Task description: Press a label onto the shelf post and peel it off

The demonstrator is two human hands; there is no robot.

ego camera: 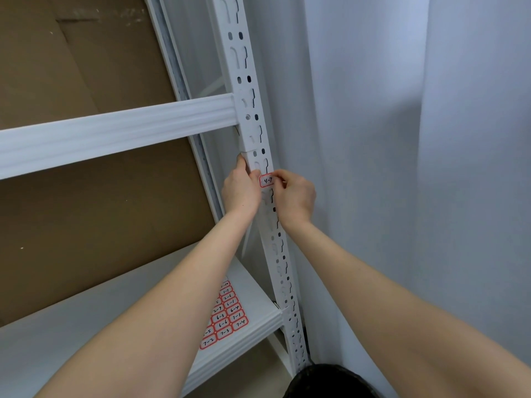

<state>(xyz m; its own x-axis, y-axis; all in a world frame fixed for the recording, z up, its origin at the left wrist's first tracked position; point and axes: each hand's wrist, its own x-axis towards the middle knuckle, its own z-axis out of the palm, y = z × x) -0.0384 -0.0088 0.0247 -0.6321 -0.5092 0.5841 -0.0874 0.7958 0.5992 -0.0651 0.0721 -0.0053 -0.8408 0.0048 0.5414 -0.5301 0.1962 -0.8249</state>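
— Where are you with that sticker [266, 180]?
— Both your hands are together on the post [260, 145]: left hand [240, 188] pinning its left edge, right hand [293, 196] pinching the right.
— Next?
— It likely needs pressing flat, squarely between the slots.

Left hand [240, 191]: grips the white slotted upright [253, 90] just below the crossbeam [115, 133], thumb beside the label.
Right hand [293, 193]: pinches the red-bordered label [266, 180] against the upright's face.
Label: handwritten, reads about "4-7".
Lower shelf [86, 326]: carries a sheet of like labels [227, 314].
Behind: brown cardboard [71, 67].
Right: pale wall [402, 139].
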